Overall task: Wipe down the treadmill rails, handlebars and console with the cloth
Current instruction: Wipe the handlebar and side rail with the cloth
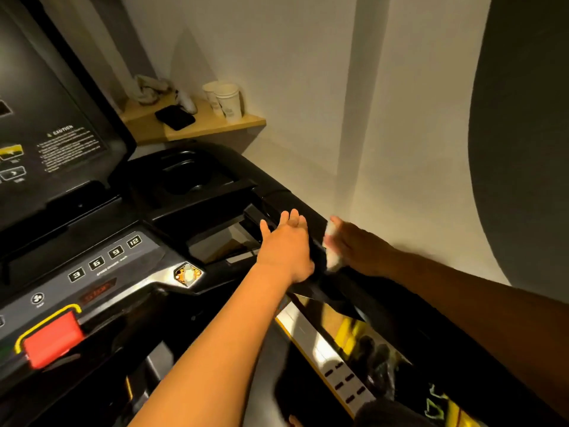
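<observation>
right grip (354,245) has cloth (333,258), smushed on wall side of handrail (286,195); too blurry, can't tell if flat or pinching; left grip (284,246) spread flat on inner side; handrail long axis runs console (117,263) toward me, so imo wipe follows that

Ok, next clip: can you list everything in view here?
console: one, black, upper left
speed buttons: four, black, below console
stop tab: one, red, lower left
handrail: one, black, centre
cloth: one, white, against handrail
shelf: one, wooden, corner
paper cups: two, white, on shelf
flat object: one, black, on shelf
crumpled rag: one, pale, on shelf
left hand: fingers straight, on handrail
right hand: blurred, pressing cloth
</observation>
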